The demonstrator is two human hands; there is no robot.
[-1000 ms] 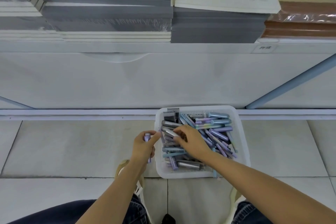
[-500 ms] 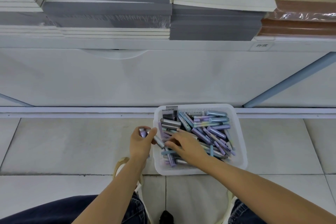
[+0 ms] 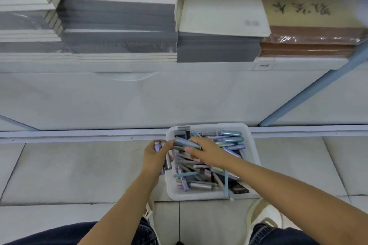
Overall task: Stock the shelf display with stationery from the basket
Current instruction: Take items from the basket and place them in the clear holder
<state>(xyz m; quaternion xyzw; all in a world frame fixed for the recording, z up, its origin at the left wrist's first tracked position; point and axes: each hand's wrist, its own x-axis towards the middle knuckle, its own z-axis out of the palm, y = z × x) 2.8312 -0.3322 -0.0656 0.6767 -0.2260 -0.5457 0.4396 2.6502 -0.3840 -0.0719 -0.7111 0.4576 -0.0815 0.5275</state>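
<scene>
A white plastic basket point(image 3: 251, 151) sits on the tiled floor against the shelf base, full of several pastel blue, purple and grey pens point(image 3: 232, 139). Just left of the basket's rim, my left hand point(image 3: 154, 157) grips a small bundle of pens point(image 3: 166, 162), purple and grey, held upright. Over the basket's left half, my right hand point(image 3: 207, 152) pinches a blue pen point(image 3: 187, 143) whose tip points toward my left hand.
Above the basket, the white shelf point(image 3: 179, 65) carries stacks of grey and white notebooks point(image 3: 119, 32) and a brown calligraphy-book pile point(image 3: 310, 43). A blue-grey slanted strut point(image 3: 310, 91) rises at the right. My knees and a white shoe point(image 3: 264, 215) are below.
My right hand lifted a blue pen out of the pile and carried it left toward my left hand, which now holds more pens. The camera tilted up a little.
</scene>
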